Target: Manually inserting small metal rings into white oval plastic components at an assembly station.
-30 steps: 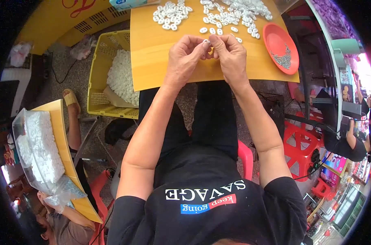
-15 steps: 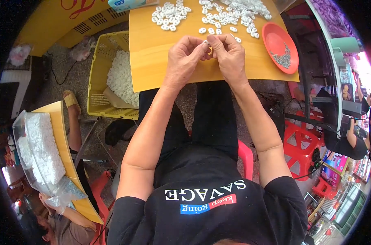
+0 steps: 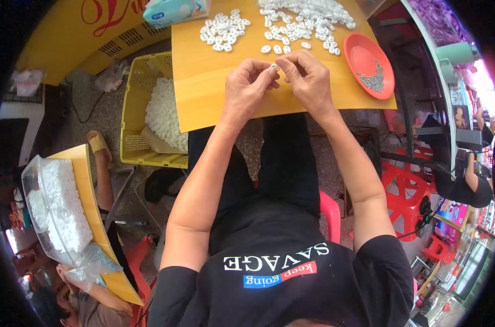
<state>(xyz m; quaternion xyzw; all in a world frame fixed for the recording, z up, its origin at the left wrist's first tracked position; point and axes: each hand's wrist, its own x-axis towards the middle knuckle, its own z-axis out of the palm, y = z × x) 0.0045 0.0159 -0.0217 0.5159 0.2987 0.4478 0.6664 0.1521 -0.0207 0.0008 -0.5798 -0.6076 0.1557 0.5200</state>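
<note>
Above the near half of the desk (image 3: 204, 92), we hold both hands up close together, thumbs uppermost and fingertips turned inward so that they almost meet. Our left hand (image 3: 245, 90) pinches a small white piece (image 3: 273, 66) between thumb and fingers, the other fingers curled in underneath. Our right hand (image 3: 307, 84) mirrors it, with thumb and forefinger brought right up to the piece; we cannot tell whether they grip it too, for the fingertips hide the contact. Our left forearm (image 3: 206, 169) and right forearm (image 3: 353, 158) rise from the lower part of the view, elbows bent, and slant inward across the desk's near edge.

That edge runs beneath our wrists, with our legs (image 3: 288, 158) below it. A wide stretch of wood shows from the left hand to the desk's left edge; just outside it stands a yellow crate (image 3: 129, 111). To our right, a narrower strip separates the hand from a red dish (image 3: 357, 52) of metal pins (image 3: 374, 83), near the right edge. Forward, room is short: a few loose pieces (image 3: 265, 49) lie just beyond the fingertips, with a cluster (image 3: 224, 32) to the left and a larger heap (image 3: 313, 24) to the right.
</note>
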